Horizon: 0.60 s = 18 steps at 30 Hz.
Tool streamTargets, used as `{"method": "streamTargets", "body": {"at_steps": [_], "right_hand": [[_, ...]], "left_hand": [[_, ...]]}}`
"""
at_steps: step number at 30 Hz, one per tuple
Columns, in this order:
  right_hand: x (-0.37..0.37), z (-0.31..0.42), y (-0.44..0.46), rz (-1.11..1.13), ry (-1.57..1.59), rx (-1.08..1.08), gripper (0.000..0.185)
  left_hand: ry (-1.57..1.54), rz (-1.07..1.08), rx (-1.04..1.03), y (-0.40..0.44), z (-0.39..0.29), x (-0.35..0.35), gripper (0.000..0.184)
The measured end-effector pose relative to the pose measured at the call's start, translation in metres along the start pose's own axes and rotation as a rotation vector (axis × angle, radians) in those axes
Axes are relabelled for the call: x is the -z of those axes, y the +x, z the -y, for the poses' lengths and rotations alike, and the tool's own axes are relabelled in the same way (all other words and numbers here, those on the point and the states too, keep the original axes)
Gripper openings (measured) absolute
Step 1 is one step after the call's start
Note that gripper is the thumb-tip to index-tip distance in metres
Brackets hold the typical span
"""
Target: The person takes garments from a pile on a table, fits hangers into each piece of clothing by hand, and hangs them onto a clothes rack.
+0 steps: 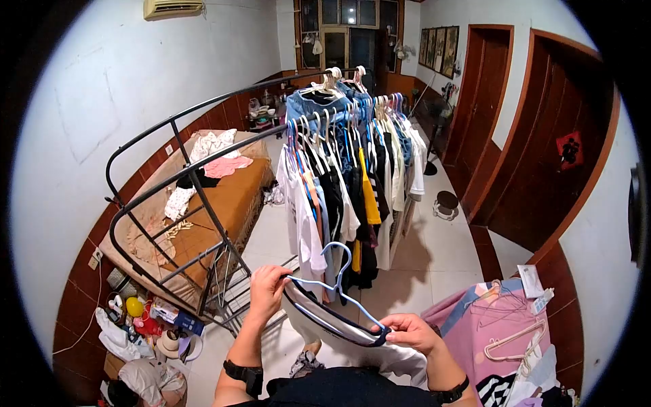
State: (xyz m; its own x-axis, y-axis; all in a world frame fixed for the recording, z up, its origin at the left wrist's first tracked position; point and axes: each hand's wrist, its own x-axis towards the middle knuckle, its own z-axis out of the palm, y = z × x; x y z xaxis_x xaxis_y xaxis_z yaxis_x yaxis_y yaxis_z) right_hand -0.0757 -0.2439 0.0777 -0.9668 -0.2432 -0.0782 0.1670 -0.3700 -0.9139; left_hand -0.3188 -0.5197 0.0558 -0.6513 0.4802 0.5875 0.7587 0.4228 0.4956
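A light-coloured shirt [325, 330] with a dark neckband hangs in front of me, a light-blue clothes hanger [342, 293] at its neck opening. My left hand [270, 288] is closed on the shirt's left neck edge, beside the hanger's left arm. At the right neck edge, my right hand [411, 332] pinches the shirt next to the hanger's right end. The hook of the hanger points up and away from me. Lower parts of the shirt are hidden by my right forearm and body.
Ahead stands a black metal clothes rack [203, 163] full of hung garments [332, 183]. A bed [234, 197] with loose clothes is on the left. Bags and household items lie at lower left. A pink-covered surface [468, 312] at right holds a pale hanger [515, 346] and clothes.
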Motion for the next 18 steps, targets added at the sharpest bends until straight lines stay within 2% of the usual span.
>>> {"method": "streamTargets", "body": {"at_steps": [9, 13, 18], "right_hand": [[-0.008, 0.058, 0.135, -0.072, -0.106, 0.076, 0.034], [-0.009, 0.086, 0.199, -0.098, -0.131, 0.085, 0.035], [-0.007, 0.109, 0.268, -0.173, -0.168, 0.212, 0.035]], "left_hand": [[-0.081, -0.082, -0.007, 0.113, 0.104, -0.014, 0.014], [-0.213, -0.149, -0.005, 0.175, 0.146, -0.023, 0.017], [-0.276, -0.242, -0.042, 0.248, 0.182, -0.028, 0.019]]}}
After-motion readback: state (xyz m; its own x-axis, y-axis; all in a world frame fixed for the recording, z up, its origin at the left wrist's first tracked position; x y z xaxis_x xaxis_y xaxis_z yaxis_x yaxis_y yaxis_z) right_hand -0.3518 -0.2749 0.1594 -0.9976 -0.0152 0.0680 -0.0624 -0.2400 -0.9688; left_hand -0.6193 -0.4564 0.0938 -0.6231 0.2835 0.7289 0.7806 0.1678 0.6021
